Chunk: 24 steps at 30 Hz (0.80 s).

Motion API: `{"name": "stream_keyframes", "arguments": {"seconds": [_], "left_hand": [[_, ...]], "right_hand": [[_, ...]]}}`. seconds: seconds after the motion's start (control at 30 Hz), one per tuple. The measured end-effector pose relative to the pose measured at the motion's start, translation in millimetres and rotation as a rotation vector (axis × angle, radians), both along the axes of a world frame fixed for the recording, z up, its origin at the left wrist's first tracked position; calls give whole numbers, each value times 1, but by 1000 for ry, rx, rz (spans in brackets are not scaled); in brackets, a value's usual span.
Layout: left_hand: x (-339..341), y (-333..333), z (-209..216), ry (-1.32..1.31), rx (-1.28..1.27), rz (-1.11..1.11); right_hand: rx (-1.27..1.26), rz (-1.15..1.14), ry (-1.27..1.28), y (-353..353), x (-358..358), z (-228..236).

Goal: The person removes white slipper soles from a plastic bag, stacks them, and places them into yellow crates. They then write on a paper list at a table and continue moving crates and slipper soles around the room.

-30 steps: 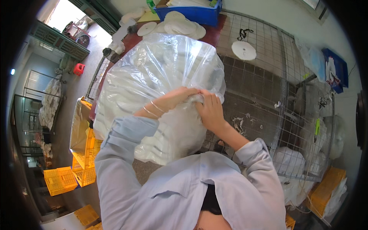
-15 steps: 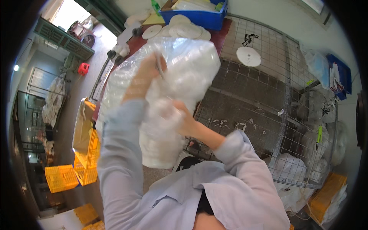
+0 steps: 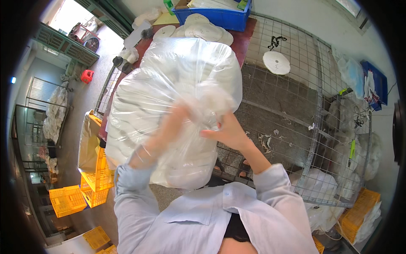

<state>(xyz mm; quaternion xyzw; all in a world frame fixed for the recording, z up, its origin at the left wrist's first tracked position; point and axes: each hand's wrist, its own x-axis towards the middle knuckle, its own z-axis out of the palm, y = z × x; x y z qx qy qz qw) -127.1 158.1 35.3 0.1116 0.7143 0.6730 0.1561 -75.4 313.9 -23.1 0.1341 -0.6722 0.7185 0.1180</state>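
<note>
A large clear plastic bag, packed full of soft white pieces, lies in front of me on the dark red tabletop. Its mouth is drawn together into a bunch near the middle, and creases fan out from there. My right hand is closed round the right side of this gathered neck, thumb pointing left. Against the neck's left side is my left hand, smeared by motion, so its fingers cannot be made out. What the pieces inside are is blurred by the film.
Behind the bag, white discs lie beside a blue crate. On the right runs a wire-mesh rack with a white disc hung on it. Yellow crates stand on the floor at left.
The bag's loose top has been pulled together into a neck. My left hand has come down toward me; my right hand has shifted right.
</note>
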Motion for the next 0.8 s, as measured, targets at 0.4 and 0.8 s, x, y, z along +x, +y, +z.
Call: {"name": "stream_keyframes", "arguments": {"seconds": [0.4, 0.8], "left_hand": [[34, -39, -1, 493, -751, -373], [-44, -5, -73, 595, -749, -756]], "right_hand": [[405, 323, -142, 13, -23, -30], [1122, -243, 105, 2, -19, -30]]}}
